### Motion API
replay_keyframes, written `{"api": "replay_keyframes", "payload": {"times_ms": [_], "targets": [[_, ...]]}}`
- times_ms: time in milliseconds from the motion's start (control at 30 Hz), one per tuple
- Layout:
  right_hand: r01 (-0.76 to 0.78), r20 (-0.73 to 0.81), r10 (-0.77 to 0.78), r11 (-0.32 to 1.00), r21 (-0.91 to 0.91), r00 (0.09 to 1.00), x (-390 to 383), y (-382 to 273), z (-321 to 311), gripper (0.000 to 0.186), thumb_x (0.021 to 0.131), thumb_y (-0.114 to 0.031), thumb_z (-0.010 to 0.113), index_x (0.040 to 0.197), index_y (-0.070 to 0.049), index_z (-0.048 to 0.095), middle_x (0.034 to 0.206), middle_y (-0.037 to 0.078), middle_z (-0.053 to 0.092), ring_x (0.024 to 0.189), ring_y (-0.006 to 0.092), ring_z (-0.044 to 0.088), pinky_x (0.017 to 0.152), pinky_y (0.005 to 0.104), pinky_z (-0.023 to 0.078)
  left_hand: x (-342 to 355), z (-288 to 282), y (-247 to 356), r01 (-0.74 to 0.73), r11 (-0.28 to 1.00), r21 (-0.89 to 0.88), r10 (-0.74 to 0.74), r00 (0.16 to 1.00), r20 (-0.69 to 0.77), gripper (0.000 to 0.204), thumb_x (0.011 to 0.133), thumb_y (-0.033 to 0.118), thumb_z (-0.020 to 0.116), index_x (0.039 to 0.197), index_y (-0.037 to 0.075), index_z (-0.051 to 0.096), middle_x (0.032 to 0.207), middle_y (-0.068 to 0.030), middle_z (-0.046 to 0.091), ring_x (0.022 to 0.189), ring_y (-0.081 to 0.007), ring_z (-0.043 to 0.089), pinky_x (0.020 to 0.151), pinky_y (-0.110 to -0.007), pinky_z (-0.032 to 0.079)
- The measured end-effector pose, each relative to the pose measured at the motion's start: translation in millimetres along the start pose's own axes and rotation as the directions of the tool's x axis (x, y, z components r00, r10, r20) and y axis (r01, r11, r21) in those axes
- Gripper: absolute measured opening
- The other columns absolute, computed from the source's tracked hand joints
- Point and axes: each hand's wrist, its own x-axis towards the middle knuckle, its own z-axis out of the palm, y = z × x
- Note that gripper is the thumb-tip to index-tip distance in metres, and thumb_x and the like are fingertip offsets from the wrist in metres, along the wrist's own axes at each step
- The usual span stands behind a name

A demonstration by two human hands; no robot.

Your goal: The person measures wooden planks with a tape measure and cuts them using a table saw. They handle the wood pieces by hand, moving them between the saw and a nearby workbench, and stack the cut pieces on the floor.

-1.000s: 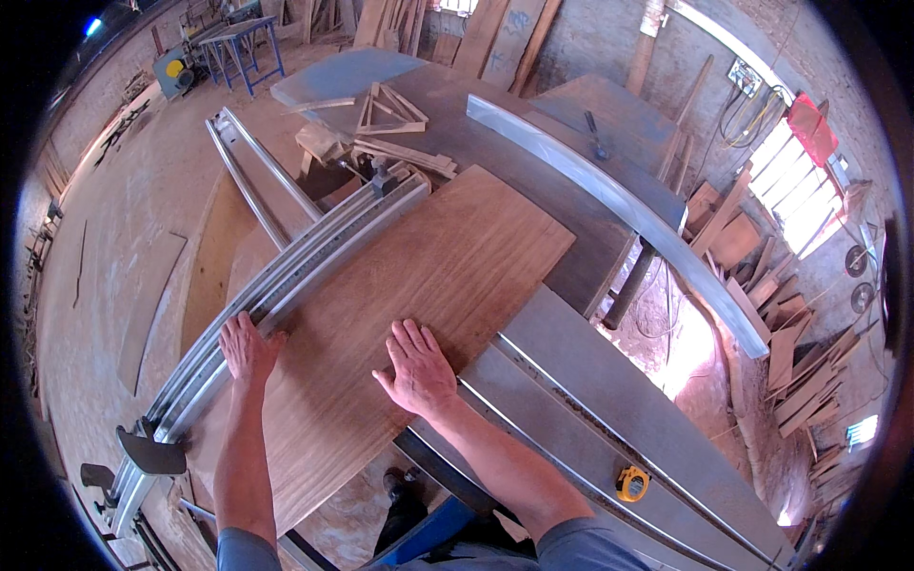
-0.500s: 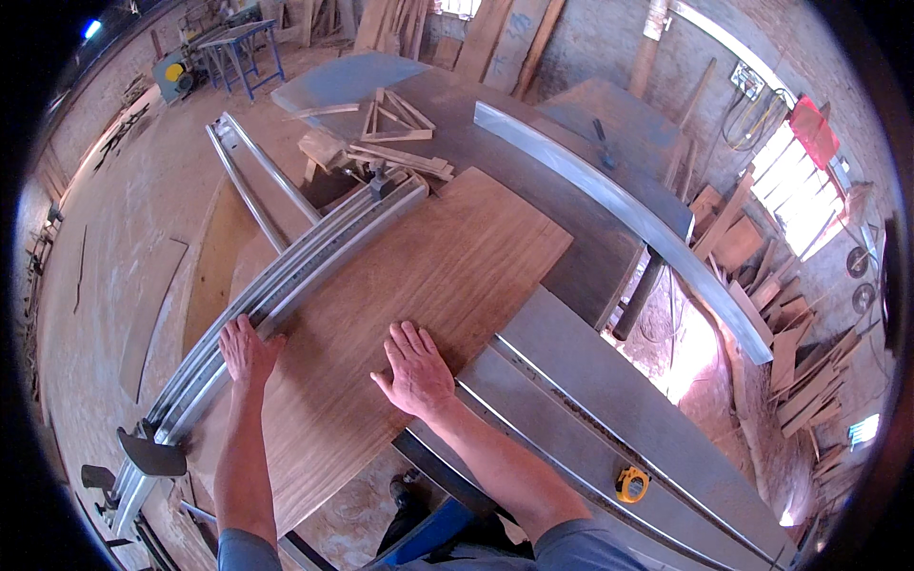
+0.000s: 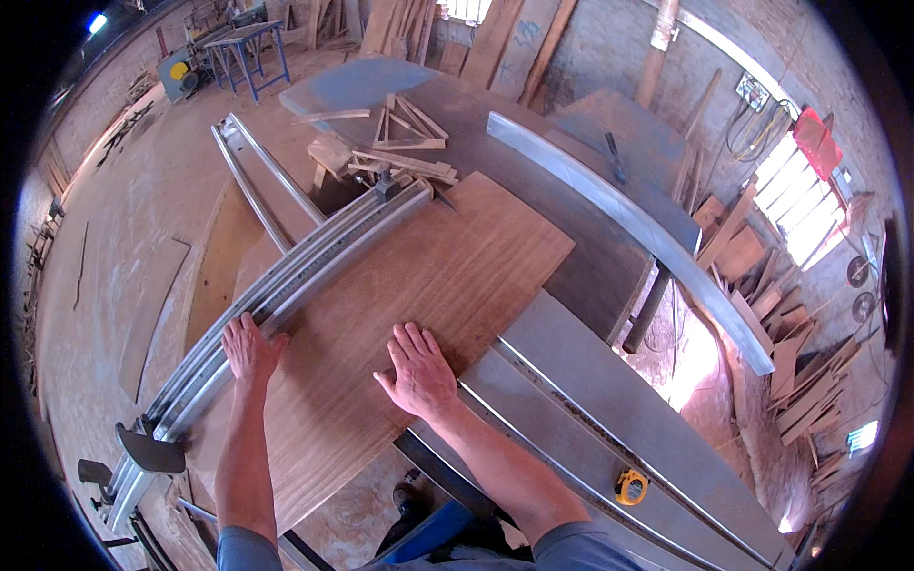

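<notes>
A wide brown wooden board (image 3: 457, 252) lies flat across the grey metal saw table (image 3: 609, 371), one long edge along a silver aluminium fence (image 3: 319, 252). My left hand (image 3: 251, 350) rests at this edge, fingers reaching onto the fence and thumb spread over the board. To its right, my right hand (image 3: 421, 371) is laid flat on the board near its other long edge, with fingers stretched out. Neither hand is wrapped around anything. A dark stop block (image 3: 385, 187) sits on the fence's far end. Beside the board's far corner, a dark pointed piece shows near the fence.
A yellow tape measure (image 3: 630, 487) sits on the table at lower right. Beyond the board are a long metal straightedge (image 3: 628, 228), wood offcuts (image 3: 409, 164) and a small triangular wooden frame (image 3: 411, 124). Scrap wood (image 3: 809, 390) is heaped by the right wall; two rails (image 3: 267, 181) extend far left.
The view has tilted slightly, so the far things sit a little lower and further right. Both hands keep nearly the same places on the board and fence.
</notes>
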Motion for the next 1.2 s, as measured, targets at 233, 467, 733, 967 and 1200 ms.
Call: {"api": "replay_keyframes", "payload": {"times_ms": [233,467,733,967,1200], "targets": [[0.003,0.049,-0.002,1.0,-0.001,0.999,0.9,1.1,2.5,0.064,0.089,-0.047,0.054,0.129,0.003,0.048,0.143,0.02,0.04,0.137,0.0325,0.031,0.114,0.0451,0.021,0.3,-3.6,1.8,0.013,1.0,-0.02,-0.013,1.0,0.028,0.069,0.064,0.037,0.082,0.112,0.001,0.05,0.114,-0.0165,0.052,0.111,-0.0333,0.047,0.096,-0.044,0.038],[0.008,-0.007,-0.008,1.0,-0.011,1.0,1.9,1.6,7.4,0.061,0.088,-0.046,0.058,0.125,0.002,0.052,0.141,0.019,0.043,0.135,0.0313,0.035,0.114,0.0446,0.024,1.6,-4.2,1.8,0.041,0.999,-0.007,-0.041,0.998,0.045,0.067,0.064,0.037,0.081,0.112,0.001,0.05,0.115,-0.0161,0.052,0.111,-0.0329,0.047,0.096,-0.044,0.038],[-0.005,0.062,0.006,1.0,-0.014,0.998,5.1,-0.2,4.0,0.062,0.091,-0.047,0.051,0.129,0.002,0.05,0.144,0.018,0.039,0.137,0.0308,0.03,0.115,0.0443,0.02,3.2,0.6,-2.7,0.033,0.999,-0.029,-0.032,0.999,0.022,0.066,0.065,0.036,0.081,0.112,0.002,0.05,0.114,-0.0155,0.052,0.111,-0.0327,0.047,0.095,-0.044,0.038],[0.019,-0.013,-0.019,1.0,-0.016,1.0,7.2,0.8,7.8,0.061,0.087,-0.046,0.058,0.125,0.002,0.053,0.141,0.018,0.043,0.135,0.0309,0.035,0.114,0.0443,0.023,2.7,-3.5,-3.4,0.03,0.999,-0.032,-0.029,1.0,0.008,0.064,0.065,0.036,0.082,0.11,0.003,0.051,0.112,-0.015,0.052,0.11,-0.0324,0.047,0.094,-0.044,0.039],[0.017,0.01,-0.017,1.0,-0.02,1.0,9.7,-0.3,9.8,0.061,0.088,-0.046,0.057,0.126,0.002,0.052,0.142,0.019,0.042,0.136,0.0318,0.034,0.115,0.044,0.022,3.9,-4.1,-4.8,0.048,0.999,-0.026,-0.047,0.999,0.018,0.065,0.065,0.036,0.082,0.112,0.003,0.05,0.112,-0.0146,0.052,0.11,-0.032,0.048,0.093,-0.044,0.039]]}}
